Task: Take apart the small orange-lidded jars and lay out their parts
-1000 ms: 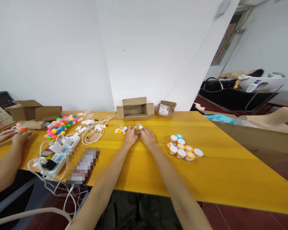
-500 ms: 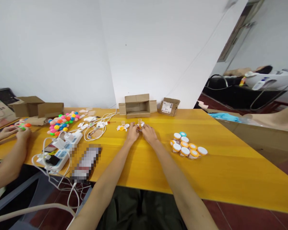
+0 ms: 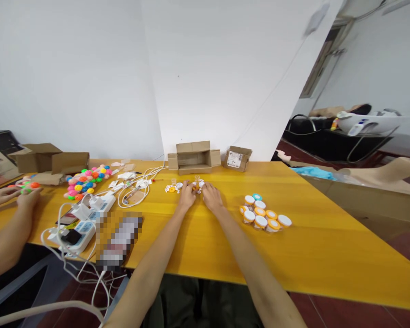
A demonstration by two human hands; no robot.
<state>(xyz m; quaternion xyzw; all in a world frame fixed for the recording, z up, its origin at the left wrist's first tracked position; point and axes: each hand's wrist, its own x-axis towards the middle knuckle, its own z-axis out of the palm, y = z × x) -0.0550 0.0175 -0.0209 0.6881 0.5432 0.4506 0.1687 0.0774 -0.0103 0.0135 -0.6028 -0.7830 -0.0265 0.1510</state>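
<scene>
My left hand (image 3: pixel 187 196) has its fingers closed on a small orange piece (image 3: pixel 194 187) at the middle of the table. Close by on the right, my right hand (image 3: pixel 212 196) is curled with its fingertips together; what they grip, if anything, is too small to make out. Small white parts (image 3: pixel 201 183) lie between and just beyond the hands. A small clear cup (image 3: pixel 197 177) stands behind the fingertips. To the left of my left hand are more white parts (image 3: pixel 179 185), an orange ring (image 3: pixel 171 189) and another clear cup (image 3: pixel 173 181).
Several small clear jars with white, orange and teal lids (image 3: pixel 260 222) stand at right. An open cardboard box (image 3: pixel 193 169) and a smaller box (image 3: pixel 238 159) stand behind. Cables, a power strip (image 3: pixel 85 232), a phone (image 3: pixel 123 241) and colourful balls (image 3: pixel 85 182) lie left, near a co-worker's hands (image 3: pixel 29 198).
The camera view has tilted up slightly, so the table sits lower. My hands stay at the same spot, with the right one slightly farther from the left and the orange piece showing more.
</scene>
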